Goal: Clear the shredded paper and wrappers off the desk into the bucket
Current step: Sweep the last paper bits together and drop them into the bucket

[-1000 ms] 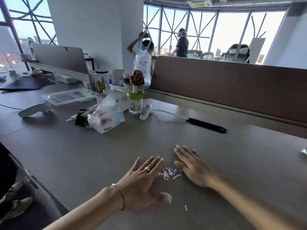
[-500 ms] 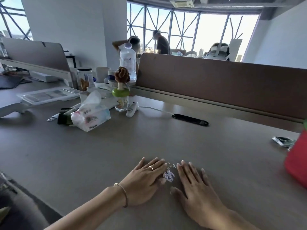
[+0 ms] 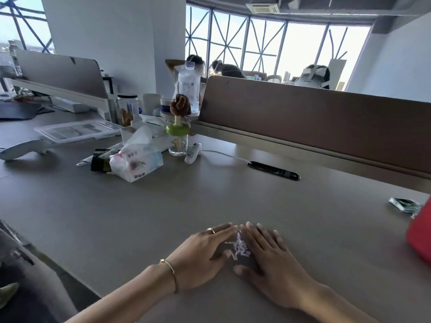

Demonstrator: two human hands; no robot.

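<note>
Two hands lie flat on the worktop (image 3: 140, 217), palms down, with a small heap of shreds (image 3: 240, 247) penned between them near the front edge.

Left hand (image 3: 203, 255): fingers straight and together, gripping nothing, inner edge touching the heap. It wears a ring and a wrist bangle.

Shreds: short white paper strips, loosely piled. Judged very light, limp and prone to scatter; any draught or quick sweep would likely spread them. A pinch would take only a few. The better hold appears to be a scoop: slide both palm edges under the heap from either side and lift it cupped, or drag it to the worktop edge.

Right hand (image 3: 270, 257): also flat and empty, fingers slightly spread, thumb tucked under the near side of the heap, fingertips almost meeting those of the left hand.

Wrapper (image 3: 404, 205): a crumpled clear piece lies well apart at the far right, untouched. Beside it a red object (image 3: 419, 236) enters at the right edge, possibly the bucket; too little shows to tell.

Change from the earlier frames: one second ago the hands were further apart and the shreds lay in a looser scatter. The gap has since closed and the strips are bunched tighter. One stray strip seen nearer the front edge then is no longer visible.
</note>
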